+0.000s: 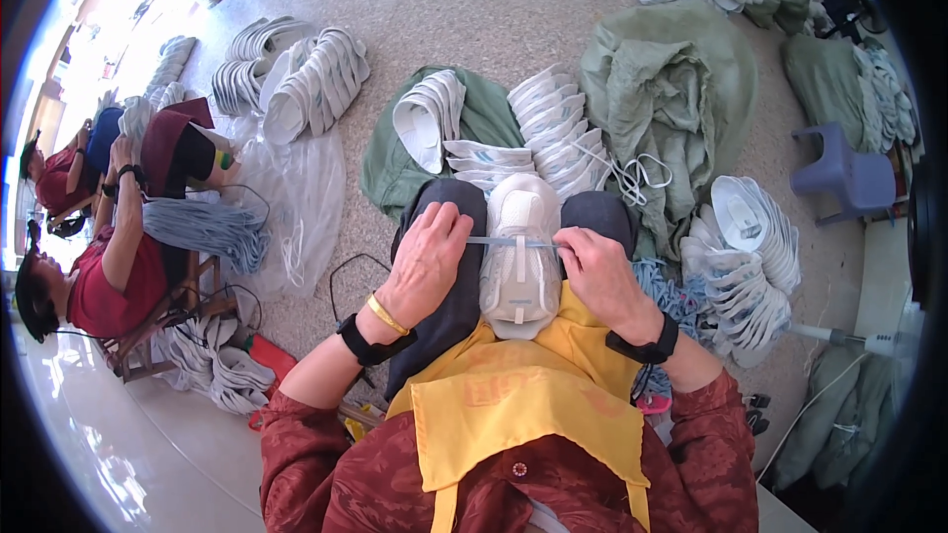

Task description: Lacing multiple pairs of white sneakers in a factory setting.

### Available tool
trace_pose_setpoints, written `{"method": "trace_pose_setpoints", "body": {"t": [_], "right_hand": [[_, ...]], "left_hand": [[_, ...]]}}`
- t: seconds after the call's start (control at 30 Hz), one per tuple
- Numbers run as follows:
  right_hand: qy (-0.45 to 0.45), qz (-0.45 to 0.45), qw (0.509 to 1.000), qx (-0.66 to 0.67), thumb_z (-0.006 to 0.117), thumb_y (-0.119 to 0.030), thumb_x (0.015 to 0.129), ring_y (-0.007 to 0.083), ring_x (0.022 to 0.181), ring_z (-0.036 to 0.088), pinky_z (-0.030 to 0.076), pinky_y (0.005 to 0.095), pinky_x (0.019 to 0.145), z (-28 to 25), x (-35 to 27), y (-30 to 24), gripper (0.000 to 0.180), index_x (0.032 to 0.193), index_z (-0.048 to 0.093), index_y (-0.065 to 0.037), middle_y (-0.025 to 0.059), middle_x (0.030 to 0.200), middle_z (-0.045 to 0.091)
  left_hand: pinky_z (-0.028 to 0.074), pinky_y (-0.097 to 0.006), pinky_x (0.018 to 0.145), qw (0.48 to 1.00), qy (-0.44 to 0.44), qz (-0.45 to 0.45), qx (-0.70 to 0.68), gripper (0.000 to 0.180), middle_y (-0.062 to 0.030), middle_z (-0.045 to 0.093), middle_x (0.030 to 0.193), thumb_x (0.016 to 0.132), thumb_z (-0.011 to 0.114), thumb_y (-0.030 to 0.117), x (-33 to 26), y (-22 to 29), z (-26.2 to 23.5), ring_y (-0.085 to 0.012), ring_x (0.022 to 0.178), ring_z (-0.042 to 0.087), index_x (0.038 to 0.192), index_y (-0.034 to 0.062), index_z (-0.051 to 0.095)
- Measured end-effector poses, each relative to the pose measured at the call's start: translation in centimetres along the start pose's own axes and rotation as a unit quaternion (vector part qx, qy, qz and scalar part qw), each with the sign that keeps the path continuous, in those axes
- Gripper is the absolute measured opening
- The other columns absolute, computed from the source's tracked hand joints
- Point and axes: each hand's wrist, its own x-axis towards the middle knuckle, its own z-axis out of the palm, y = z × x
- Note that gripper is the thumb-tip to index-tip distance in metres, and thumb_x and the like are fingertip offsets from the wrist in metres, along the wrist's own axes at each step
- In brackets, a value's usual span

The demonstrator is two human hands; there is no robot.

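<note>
Crowding the lap shoe: stacked uppers (green sacks beyond).

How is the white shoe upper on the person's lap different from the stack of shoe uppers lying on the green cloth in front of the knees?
The shoe upper on the lap is single and lies flat between the knees; the stack on the green cloth holds many, leaning overlapped on their edges. The left hand and right hand stretch a pale lace across the lap one; nobody touches the stack. Both are white.

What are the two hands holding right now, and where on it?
A pale blue lace, stretched across the white shoe upper on the lap: left hand pinches its left end, right hand its right end.
</note>
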Motion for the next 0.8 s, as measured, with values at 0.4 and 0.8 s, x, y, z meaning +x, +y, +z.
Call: {"method": "trace_pose_setpoints", "body": {"t": [0.4,0.8], "right_hand": [[-0.043,0.125,0.988,0.075,0.072,-0.002,0.088,0.0335,0.074,0.071,0.055,0.0396,0.066,-4.2,-1.6,-0.1,0.011,0.098,0.071,0.002,0.0187,0.085,0.072],[-0.005,0.113,0.993,-0.014,0.071,-0.002,0.090,0.0318,0.070,0.068,0.052,0.0376,0.064,-9.0,-5.1,3.9,0.009,0.098,0.072,0.001,0.0167,0.084,0.071]], "left_hand": [[0.048,-0.049,0.069,0.987,-0.051,-0.046,-0.148,0.018,-0.0179,0.056,0.088,0.090,0.065,-0.002,0.4,-0.6,-4.0,-0.0427,0.079,0.060,0.101,0.0011,0.051],[0.048,-0.050,0.071,0.997,0.024,-0.075,0.018,0.010,-0.0201,0.056,0.089,0.093,0.061,-0.003,-3.5,-6.0,-6.1,-0.0437,0.083,0.060,0.100,0.0012,0.056]]}}
